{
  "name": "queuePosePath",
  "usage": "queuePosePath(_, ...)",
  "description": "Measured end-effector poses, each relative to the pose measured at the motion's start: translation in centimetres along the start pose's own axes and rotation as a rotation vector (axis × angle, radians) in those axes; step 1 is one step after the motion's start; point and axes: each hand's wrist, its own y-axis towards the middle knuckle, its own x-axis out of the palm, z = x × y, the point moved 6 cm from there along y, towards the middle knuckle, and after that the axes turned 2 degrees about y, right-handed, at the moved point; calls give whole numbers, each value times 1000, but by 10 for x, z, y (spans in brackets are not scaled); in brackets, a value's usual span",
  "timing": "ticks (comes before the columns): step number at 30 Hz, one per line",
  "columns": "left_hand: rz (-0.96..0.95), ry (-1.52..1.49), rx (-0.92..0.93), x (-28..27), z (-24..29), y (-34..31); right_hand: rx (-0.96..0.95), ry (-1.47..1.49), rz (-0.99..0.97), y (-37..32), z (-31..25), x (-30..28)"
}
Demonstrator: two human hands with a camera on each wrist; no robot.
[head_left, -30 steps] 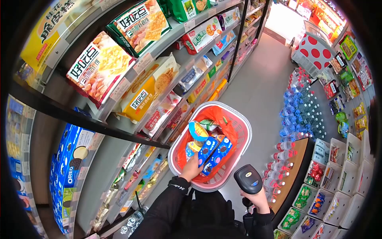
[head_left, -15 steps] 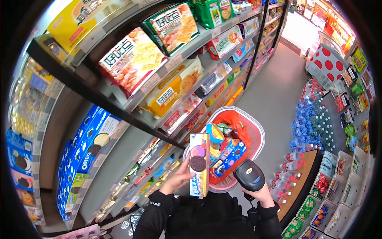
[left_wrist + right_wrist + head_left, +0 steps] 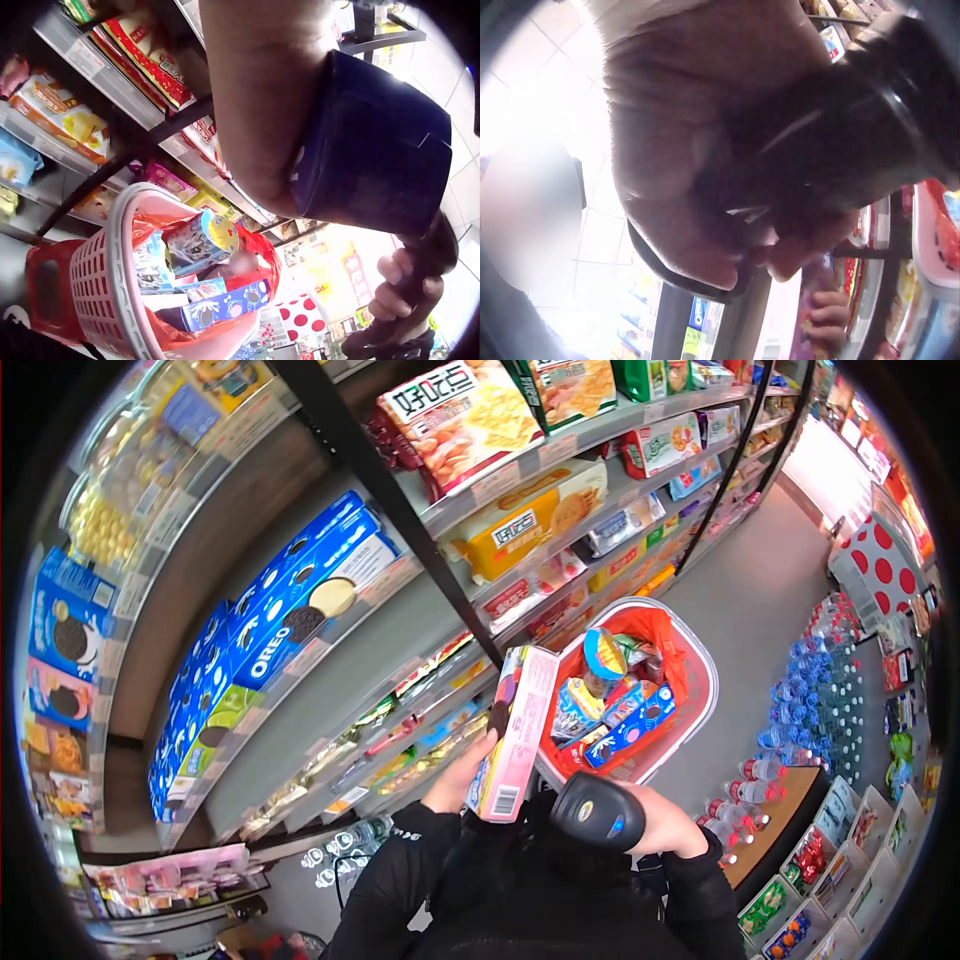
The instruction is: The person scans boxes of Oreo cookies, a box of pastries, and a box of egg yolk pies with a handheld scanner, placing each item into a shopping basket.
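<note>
My left hand (image 3: 462,775) holds a cookie box (image 3: 522,735) upright beside the basket, its pink side with a barcode facing up toward me. In the left wrist view the box (image 3: 379,142) shows as a dark panel by the palm. A black handheld barcode scanner (image 3: 597,812) sits in my right hand (image 3: 675,825), its head turned toward the box's barcode end. The right wrist view shows my fingers (image 3: 810,247) wrapped round the scanner's handle. Left-hand fingers (image 3: 829,319) appear beyond it on the box.
Just ahead stands a pink-and-white basket (image 3: 708,680) lined with a red bag, with a blue cookie box (image 3: 632,728), a blue-lidded tub (image 3: 604,654) and other snacks inside. Snack shelves (image 3: 350,620) run along the left. Bottled drinks (image 3: 800,710) line the aisle's right side.
The left hand has lifted a cookie box out of the basket and turned its barcode side up. The scanner has swung left toward it. The head view has turned left.
</note>
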Motion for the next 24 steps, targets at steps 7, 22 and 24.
queuePosePath(7,1,131,-19,6,5,8,33,-75,-256,4,10,27)
queuePosePath(22,-66,240,20,32,13,8,-32,-6,-176,3,9,23)
queuePosePath(24,-69,226,3,31,14,7,-33,-5,-177,5,7,23)
